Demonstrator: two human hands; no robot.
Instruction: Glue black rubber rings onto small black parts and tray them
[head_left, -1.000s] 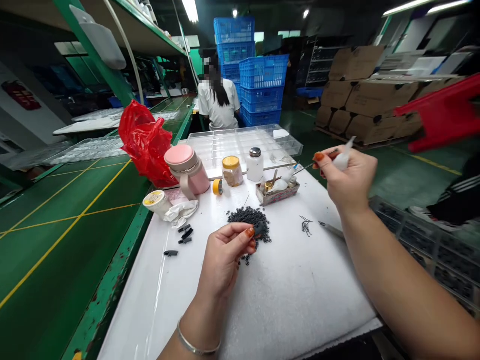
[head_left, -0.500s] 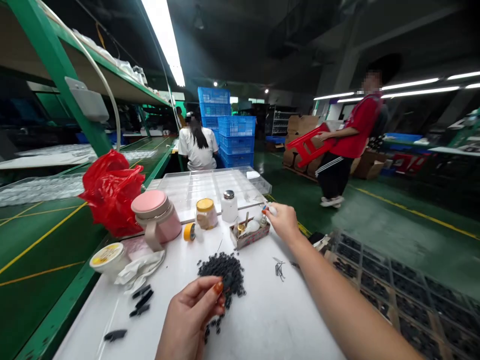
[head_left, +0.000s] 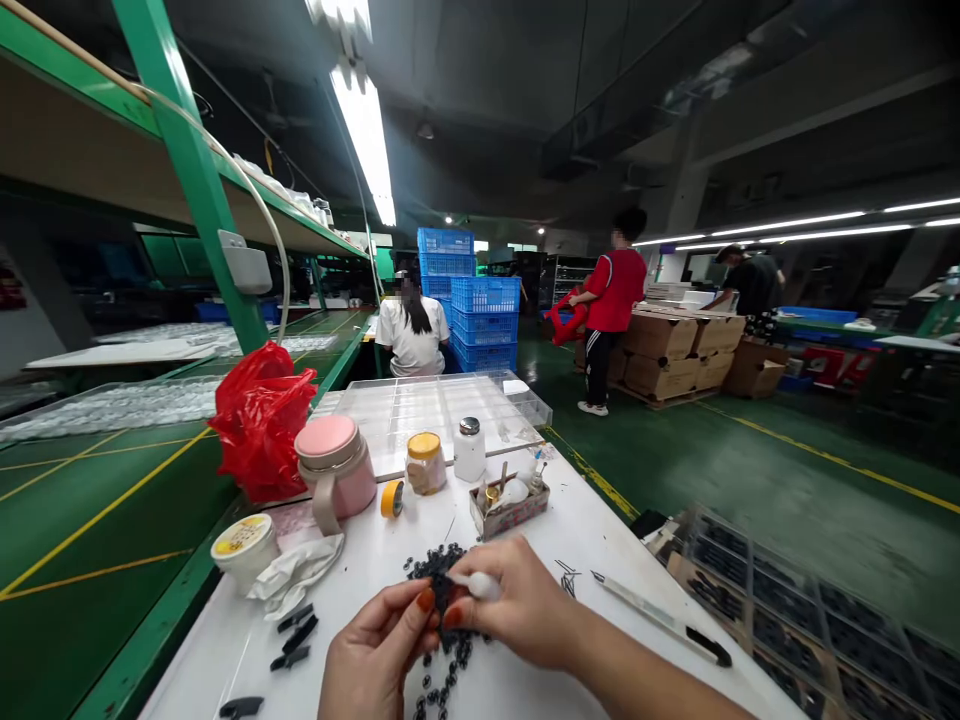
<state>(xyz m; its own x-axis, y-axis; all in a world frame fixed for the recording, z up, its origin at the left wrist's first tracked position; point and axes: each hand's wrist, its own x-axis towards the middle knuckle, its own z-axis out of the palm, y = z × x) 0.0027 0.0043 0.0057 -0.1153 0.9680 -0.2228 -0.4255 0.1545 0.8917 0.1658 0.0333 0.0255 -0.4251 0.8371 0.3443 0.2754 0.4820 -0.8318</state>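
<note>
My left hand (head_left: 379,650) pinches a small black part at its fingertips, over a scattered pile of small black rubber pieces (head_left: 439,570) on the white table mat (head_left: 540,540). My right hand (head_left: 521,605) holds a small white squeeze dropper (head_left: 480,586), whose tip reaches toward the left fingertips. Both hands nearly touch above the pile and hide part of it. Several larger black pieces (head_left: 296,635) lie to the left. Beyond the pile stands a small cardboard box of bottles (head_left: 508,512).
A craft knife (head_left: 660,620) lies on the mat's right side, beside a black-celled tray (head_left: 795,630). A pink tumbler (head_left: 335,468), jar (head_left: 425,463), metal-capped bottle (head_left: 469,450) and clear compartment tray (head_left: 427,415) stand at the far end. A seated person (head_left: 411,335) works beyond them.
My right hand has come back from the far side of the mat to the pile, dropper in hand. The view has tilted up, and the person in red has moved farther away.
</note>
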